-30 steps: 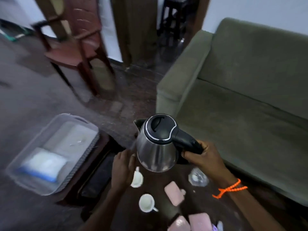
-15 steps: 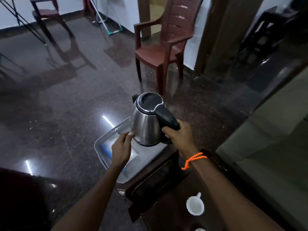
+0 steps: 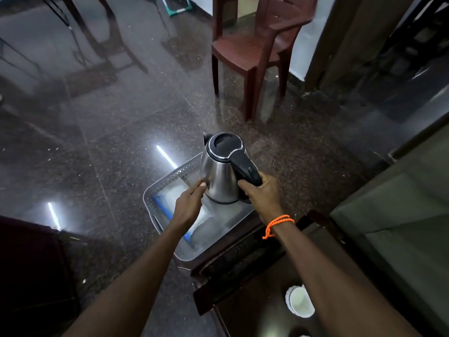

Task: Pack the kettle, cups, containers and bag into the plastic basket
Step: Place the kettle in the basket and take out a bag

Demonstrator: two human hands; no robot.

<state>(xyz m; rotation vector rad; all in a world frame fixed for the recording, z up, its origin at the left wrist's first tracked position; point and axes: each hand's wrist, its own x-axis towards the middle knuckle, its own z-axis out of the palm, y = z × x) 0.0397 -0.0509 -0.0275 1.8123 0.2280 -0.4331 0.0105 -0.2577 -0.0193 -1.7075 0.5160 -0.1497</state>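
In the head view, the steel kettle point(image 3: 220, 177) is held upright over the far end of the plastic basket point(image 3: 167, 181), toward 12 o'clock from the person; whether its base touches the basket floor cannot be told. The black handle is gripped by the right hand point(image 3: 260, 190), its fingers point(image 3: 245, 184) wrapped fully around it — an orange cord point(image 3: 278, 224) is worn on that wrist. The kettle's steel side is touched at 9 o'clock by the left hand point(image 3: 188, 206), whose fingers are loosely curled with the tips against the metal, nothing being clasped. The basket is set on the corner of a dark wooden desk point(image 3: 233, 261), and a flat pale bag point(image 3: 175, 210) with a blue edge is seen lying inside it. A white cup point(image 3: 300, 304) is placed on the desk at 5 o'clock — well apart from the basket. A brown plastic chair point(image 3: 252, 49) is stood on the polished floor point(image 3: 97, 132) at 12 o'clock.
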